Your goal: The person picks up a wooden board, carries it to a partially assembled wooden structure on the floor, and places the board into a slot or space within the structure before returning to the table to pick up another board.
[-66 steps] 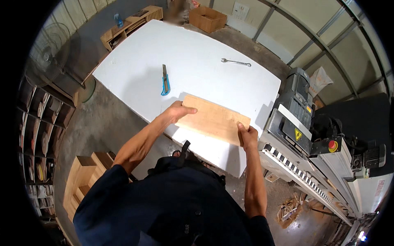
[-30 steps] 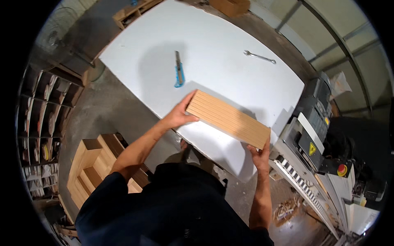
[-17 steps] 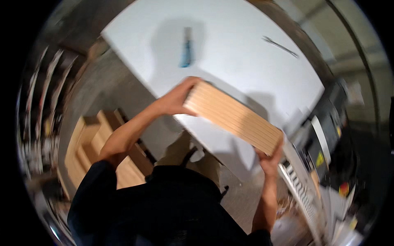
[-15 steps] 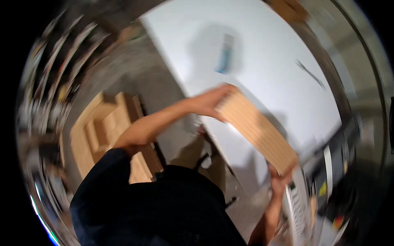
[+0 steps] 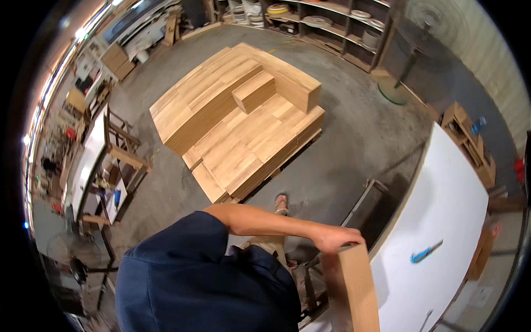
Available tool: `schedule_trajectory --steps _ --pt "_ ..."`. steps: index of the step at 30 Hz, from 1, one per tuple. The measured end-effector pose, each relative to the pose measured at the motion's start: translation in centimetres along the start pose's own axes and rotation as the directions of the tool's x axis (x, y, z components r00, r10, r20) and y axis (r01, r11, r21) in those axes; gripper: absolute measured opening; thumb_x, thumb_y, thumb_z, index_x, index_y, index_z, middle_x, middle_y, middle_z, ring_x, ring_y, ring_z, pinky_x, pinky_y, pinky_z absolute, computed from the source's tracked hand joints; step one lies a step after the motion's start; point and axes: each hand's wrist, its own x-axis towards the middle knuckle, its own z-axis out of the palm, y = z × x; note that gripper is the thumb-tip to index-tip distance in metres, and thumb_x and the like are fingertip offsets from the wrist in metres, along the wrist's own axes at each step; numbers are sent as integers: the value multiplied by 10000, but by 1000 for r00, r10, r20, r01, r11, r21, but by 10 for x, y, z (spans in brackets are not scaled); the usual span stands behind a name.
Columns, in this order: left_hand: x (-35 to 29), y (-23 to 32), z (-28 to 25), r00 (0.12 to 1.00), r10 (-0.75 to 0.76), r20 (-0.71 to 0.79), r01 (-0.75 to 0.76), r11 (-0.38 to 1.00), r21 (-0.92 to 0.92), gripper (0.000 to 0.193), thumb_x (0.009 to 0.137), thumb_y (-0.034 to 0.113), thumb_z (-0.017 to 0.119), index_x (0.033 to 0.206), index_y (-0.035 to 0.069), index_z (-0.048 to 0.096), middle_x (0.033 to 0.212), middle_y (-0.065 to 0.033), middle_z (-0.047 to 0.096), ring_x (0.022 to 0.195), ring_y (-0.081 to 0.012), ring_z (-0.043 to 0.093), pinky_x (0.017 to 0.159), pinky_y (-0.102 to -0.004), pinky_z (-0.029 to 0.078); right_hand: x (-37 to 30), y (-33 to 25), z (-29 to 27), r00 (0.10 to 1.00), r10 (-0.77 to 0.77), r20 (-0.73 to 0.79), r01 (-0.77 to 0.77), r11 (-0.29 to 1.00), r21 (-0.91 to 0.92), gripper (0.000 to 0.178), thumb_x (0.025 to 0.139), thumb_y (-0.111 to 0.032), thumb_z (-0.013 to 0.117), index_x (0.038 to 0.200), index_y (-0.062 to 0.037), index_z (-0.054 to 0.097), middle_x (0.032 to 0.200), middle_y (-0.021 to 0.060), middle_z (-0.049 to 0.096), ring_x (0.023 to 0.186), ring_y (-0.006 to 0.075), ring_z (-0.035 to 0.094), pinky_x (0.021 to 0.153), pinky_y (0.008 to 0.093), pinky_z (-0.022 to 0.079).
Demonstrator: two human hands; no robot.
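Note:
My left hand (image 5: 337, 239) grips the far end of a stack of light wooden boards (image 5: 359, 276), fingers curled over its top. The stack stands out at the left edge of a white-topped table (image 5: 437, 221), its near end cut off by the picture's lower edge. My right hand is outside the picture. On the tabletop lies a blue utility knife (image 5: 426, 252), to the right of the boards. Nearer me on the same top lies a thin metal tool (image 5: 426, 320), partly cut off.
A large pile of wooden boards (image 5: 238, 144), stacked at uneven heights, sits on the floor ahead. To the left stands a workbench (image 5: 91, 160). Shelves (image 5: 332, 27) line the back, beside a standing fan (image 5: 412, 61). A wooden crate (image 5: 470, 144) is beyond the table.
My view has swung left, bringing the board pile to the middle and the table to the right. The held stack sits lower in view, and my right hand has left the picture.

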Motion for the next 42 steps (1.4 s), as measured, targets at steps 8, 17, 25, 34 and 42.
schedule_trajectory --steps 8,17,25,34,42 --pt "-169 -53 -129 787 -497 -365 393 860 -325 828 586 115 846 1303 56 437 1228 -95 481 1187 -214 441 980 -320 394 96 -99 233 759 -204 619 193 977 84 828 602 -146 830 1300 32 421 1242 162 503 1139 270 475 970 393 379" --pt "-326 -93 -219 160 -795 -585 -98 577 -811 583 689 25 764 1220 2 524 1126 -84 587 1049 -193 546 916 -317 450 162 -165 594 244 97 965 20 994 -105 661 647 -43 774 1243 30 497 1140 94 581 1046 194 553 914 313 430" --pt "-376 -141 -329 -246 -853 -461 -163 505 -848 445 722 168 757 1117 35 600 1007 -46 653 932 -127 607 806 -238 478 166 -212 871 -32 262 965 9 965 -262 515 725 -31 726 1186 75 523 1069 125 622 932 193 607 836 304 487" --pt "-443 -266 -438 -439 -821 -365 -367 535 -761 419 706 288 781 983 34 598 866 -34 539 771 -137 470 677 -271 366 151 -222 1121 -54 397 916 154 910 -385 397 747 -78 737 1087 60 585 1013 134 640 951 221 611 870 338 483" --pt "-487 -338 -498 -438 -834 -336 -473 531 -703 515 733 257 766 1135 -4 579 1109 -106 614 1052 -209 558 916 -321 442 156 -194 1240 -172 431 886 189 897 -399 371 768 -107 731 1083 41 601 1006 105 647 903 182 615 811 309 493"
